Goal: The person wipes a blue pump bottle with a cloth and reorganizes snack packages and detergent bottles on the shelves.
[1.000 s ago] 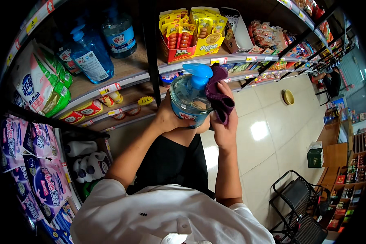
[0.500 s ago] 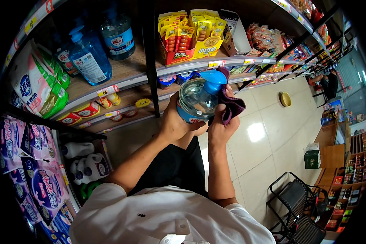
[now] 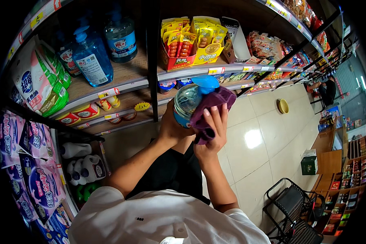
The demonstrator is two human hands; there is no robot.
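Note:
A clear pump bottle (image 3: 187,99) with a blue pump top is held up before my chest, tilted to the right. My left hand (image 3: 169,127) is wrapped round its left side and base. Over its right side, just under the pump head (image 3: 206,83), lies a dark purple cloth (image 3: 215,101). My right hand (image 3: 214,132) presses that cloth against the bottle, fingers bent over the fabric. The cloth hides part of the bottle's right side and neck.
Blue pump bottles (image 3: 89,61) stand on the shelf ahead, beside display boxes of packaged sausages (image 3: 187,44). Bagged goods (image 3: 38,162) fill the left shelves. Black metal chairs (image 3: 293,207) stand at the lower right. A yellow bowl (image 3: 283,106) sits on the tiled floor (image 3: 248,158).
My right hand has shifted the cloth from behind the pump onto the bottle's right side, spreading it out. The bottle has moved slightly left and tilted.

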